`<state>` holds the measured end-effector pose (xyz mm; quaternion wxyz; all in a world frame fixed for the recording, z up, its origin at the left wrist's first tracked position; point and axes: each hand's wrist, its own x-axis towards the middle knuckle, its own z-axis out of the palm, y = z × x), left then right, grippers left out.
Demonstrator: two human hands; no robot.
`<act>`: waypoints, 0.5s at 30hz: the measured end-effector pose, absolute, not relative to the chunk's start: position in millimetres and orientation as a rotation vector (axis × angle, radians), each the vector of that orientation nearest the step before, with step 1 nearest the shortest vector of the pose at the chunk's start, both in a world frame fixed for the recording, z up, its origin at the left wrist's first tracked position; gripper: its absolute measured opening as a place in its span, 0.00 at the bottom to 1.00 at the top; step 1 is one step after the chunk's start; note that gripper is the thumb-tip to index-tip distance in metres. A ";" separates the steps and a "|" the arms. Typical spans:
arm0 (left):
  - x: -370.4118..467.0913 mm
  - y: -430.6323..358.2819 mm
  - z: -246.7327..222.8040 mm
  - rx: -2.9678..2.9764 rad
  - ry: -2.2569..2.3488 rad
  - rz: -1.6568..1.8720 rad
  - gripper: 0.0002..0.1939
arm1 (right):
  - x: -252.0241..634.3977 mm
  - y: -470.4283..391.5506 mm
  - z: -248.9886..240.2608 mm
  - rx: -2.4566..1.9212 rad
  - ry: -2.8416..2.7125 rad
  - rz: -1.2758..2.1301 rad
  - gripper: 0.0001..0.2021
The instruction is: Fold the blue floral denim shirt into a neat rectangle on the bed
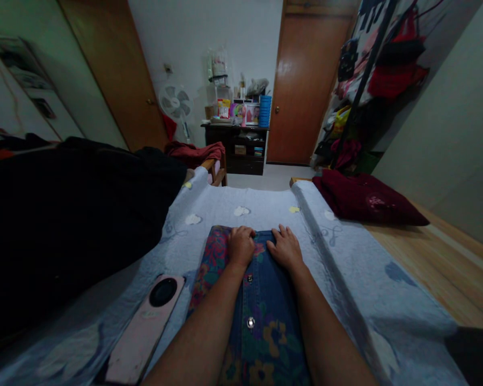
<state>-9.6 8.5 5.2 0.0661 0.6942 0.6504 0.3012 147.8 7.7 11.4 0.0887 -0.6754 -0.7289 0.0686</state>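
A denim garment (261, 300) with a bright flower print and a row of metal buttons lies folded on the bed in front of me. At its far edge my left hand (241, 246) has its fingers curled down onto the cloth, gripping it. My right hand (286, 247) rests on the far right corner with fingers spread and the thumb apart. To the left of the garment lies a pink phone (147, 327), its round dark camera part facing up.
A large black cloth heap (72, 214) covers the bed's left side. On the right, a folded dark red garment (366, 198) lies beside the patterned bedsheet (241, 201). Beyond the bed stand a fan (176, 103), a dark cabinet (241, 161) and a rack with hanging bags (394, 75).
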 end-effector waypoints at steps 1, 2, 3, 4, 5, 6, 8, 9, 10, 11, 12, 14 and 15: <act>-9.8 8.4 5.5 2.095 1.956 0.916 0.11 | 147.8 7.9 11.2 -2.015 -2.161 0.210 0.29; -9.9 8.2 5.8 2.097 1.950 0.923 0.12 | 147.9 8.0 10.8 -2.019 -2.153 0.213 0.29; -10.1 8.1 6.1 2.098 1.947 0.927 0.12 | 148.1 8.1 10.5 -2.025 -2.143 0.215 0.29; -10.2 8.0 6.3 2.097 1.947 0.925 0.12 | 148.3 8.2 10.2 -2.035 -2.129 0.217 0.29; -10.2 7.9 6.4 2.095 1.948 0.919 0.12 | 148.7 8.2 9.9 -2.047 -2.113 0.220 0.29; -10.3 7.9 6.5 2.091 1.951 0.912 0.12 | 149.3 8.2 9.7 -2.060 -2.097 0.227 0.30; -10.6 8.2 6.3 2.086 1.955 0.907 0.12 | 150.5 8.0 9.7 -2.081 -2.072 0.248 0.31; -10.9 8.4 6.1 2.088 1.954 0.913 0.12 | 151.1 7.9 9.8 -2.087 -2.063 0.260 0.31; -11.3 8.6 5.9 2.092 1.951 0.919 0.12 | 151.6 7.7 10.1 -2.089 -2.057 0.271 0.31; -11.7 8.8 5.6 2.098 1.946 0.925 0.12 | 152.0 7.6 10.3 -2.089 -2.052 0.279 0.31; -12.3 9.0 5.4 2.106 1.938 0.926 0.12 | 152.3 7.5 10.6 -2.089 -2.047 0.285 0.31; -13.6 9.0 5.2 2.124 1.920 0.920 0.13 | 152.6 7.6 10.9 -2.088 -2.042 0.291 0.29; -14.2 8.9 5.3 2.132 1.912 0.915 0.13 | 152.7 7.8 10.8 -2.089 -2.042 0.290 0.29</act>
